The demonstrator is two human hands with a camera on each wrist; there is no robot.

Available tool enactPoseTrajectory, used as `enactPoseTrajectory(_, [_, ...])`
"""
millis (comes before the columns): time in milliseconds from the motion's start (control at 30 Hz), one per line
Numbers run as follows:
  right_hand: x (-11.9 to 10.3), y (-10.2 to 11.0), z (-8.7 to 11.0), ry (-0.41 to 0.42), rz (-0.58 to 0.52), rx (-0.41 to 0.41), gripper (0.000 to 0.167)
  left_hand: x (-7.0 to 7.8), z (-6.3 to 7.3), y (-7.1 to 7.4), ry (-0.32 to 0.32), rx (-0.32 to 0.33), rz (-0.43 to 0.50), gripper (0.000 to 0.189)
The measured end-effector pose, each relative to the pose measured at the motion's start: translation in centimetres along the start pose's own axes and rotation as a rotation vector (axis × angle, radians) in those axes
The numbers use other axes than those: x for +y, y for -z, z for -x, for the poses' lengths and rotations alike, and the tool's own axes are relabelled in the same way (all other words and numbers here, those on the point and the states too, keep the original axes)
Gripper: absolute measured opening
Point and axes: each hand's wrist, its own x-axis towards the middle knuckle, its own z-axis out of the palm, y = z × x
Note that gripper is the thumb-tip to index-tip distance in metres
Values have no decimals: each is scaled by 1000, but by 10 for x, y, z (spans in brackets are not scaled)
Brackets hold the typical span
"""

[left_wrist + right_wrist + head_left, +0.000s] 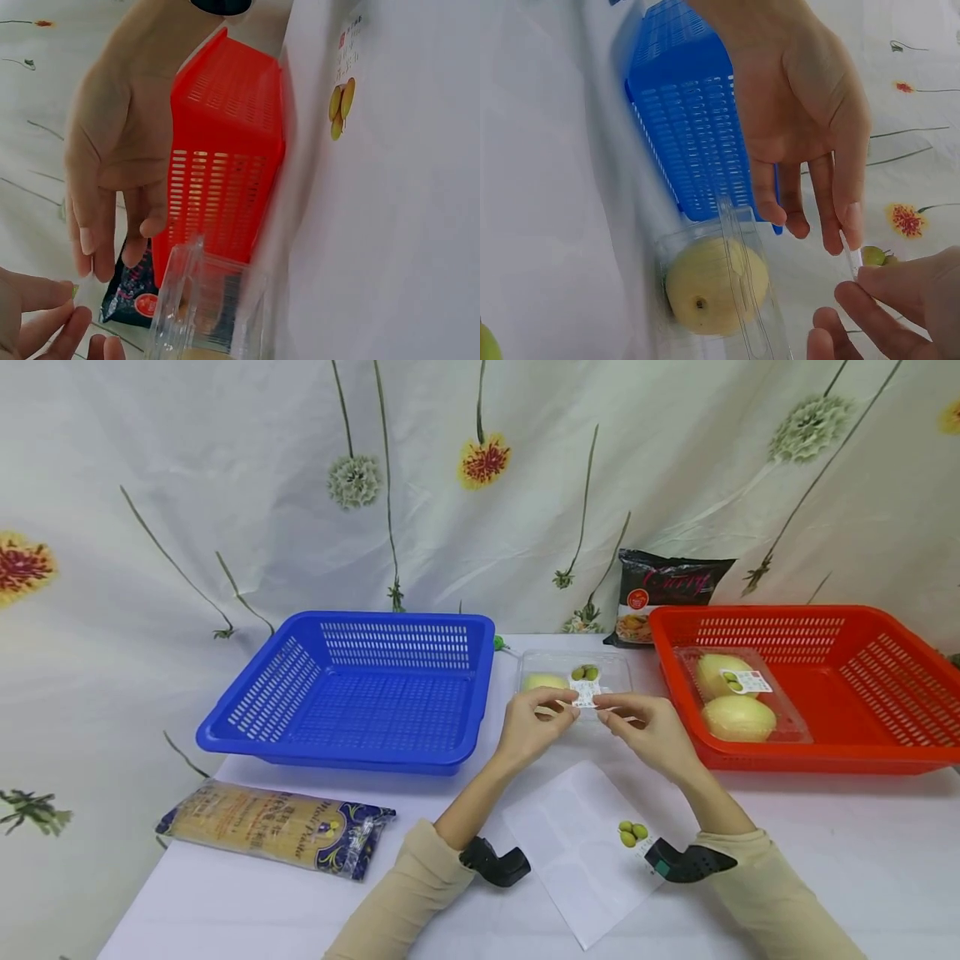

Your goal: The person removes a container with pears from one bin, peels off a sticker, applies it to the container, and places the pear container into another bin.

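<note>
My left hand (525,727) and right hand (654,732) pinch opposite sides of a white sticker label (585,692) printed with green fruit. Seen edge-on in the right wrist view, the label (850,259) spans the gap between the two hands' fingertips. Just beyond and below it stands a clear plastic clamshell box (617,670) with a pale yellow round fruit (714,289) inside; part of the box is hidden by the hands. On the table under my wrists lies a white sticker sheet (566,847), bearing one more fruit label (633,833) near its right edge.
At the left is a blue plastic basket (360,756); at the right, a red basket (847,756) holding a labelled clear box of two yellow fruits (738,718). A pasta packet (262,827) lies front left. Behind the red basket leans a black curry packet (663,589) against the flowered cloth.
</note>
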Motion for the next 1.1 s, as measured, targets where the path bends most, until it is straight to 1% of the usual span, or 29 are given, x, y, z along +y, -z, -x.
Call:
enactPoseTrajectory(133, [1, 4, -4, 43, 57, -62, 29, 0, -2, -1, -30, 17, -57, 27])
enactPoseTrajectory(233, [1, 6, -9, 63, 89, -67, 27, -1, -6, -4, -39, 73, -93, 24])
enactPoseTrajectory(300, [2, 6, -14, 72, 107, -36, 25, -1, -9, -6, -44, 128, -109, 19])
enactPoseTrajectory(400, [2, 5, -21, 73, 120, 32, 22, -1, -16, -10, -49, 203, -115, 13])
enactPoseTrajectory(467, [4, 4, -26, 66, 125, 76, 21, 0, -19, -11, -48, 237, -115, 10])
enactPoseTrajectory(533, [5, 2, -30, 51, 117, 109, 21, 0, -23, -13, -41, 256, -119, 8])
enactPoseTrajectory(633, [8, 0, -35, 27, 94, 127, 20, -1, -27, -14, -24, 262, -143, 8])
enactPoseTrajectory(733, [10, -1, -39, 14, 69, 128, 19, -4, -31, -14, -3, 251, -169, 8])
enactPoseTrajectory(867, [13, -4, -44, 8, 75, 131, 19, -6, -36, -13, 14, 232, -205, 7])
enactPoseTrajectory(1033, [17, -7, -49, 6, 128, 145, 17, -8, -41, -10, -6, 202, -331, 7])
enactPoseTrajectory(1100, [19, -9, -50, 8, 142, 155, 16, -9, -43, -11, 1, 180, -377, 7])
